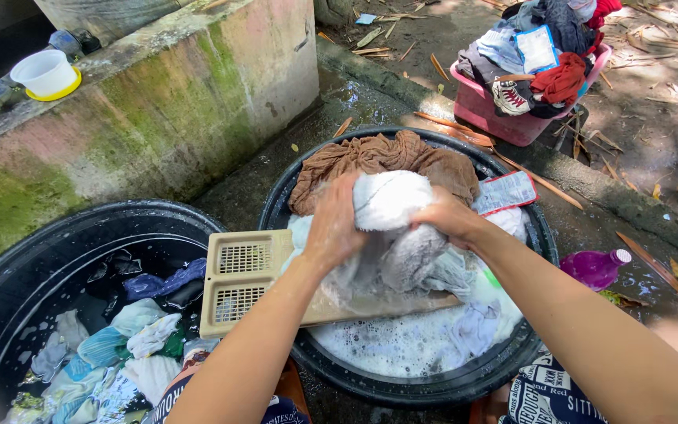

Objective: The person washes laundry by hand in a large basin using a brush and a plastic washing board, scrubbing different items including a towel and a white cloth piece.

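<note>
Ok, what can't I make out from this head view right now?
- Fingers of the left hand and right hand: buried in the white cloth.
- Washboard: its far end hidden under wet laundry and the forearms.
- Bottom of the black basin: covered by suds.
- Left tub: cut off by the frame's edge.
- Pink basket: lower contents hidden by piled clothes.

A wet, white-and-grey towelling cloth (pixel 398 228) lies bunched and folded over a beige plastic washboard (pixel 246 276); the board rests tilted across a black round tub (pixel 402 385) of soapy water.
</note>
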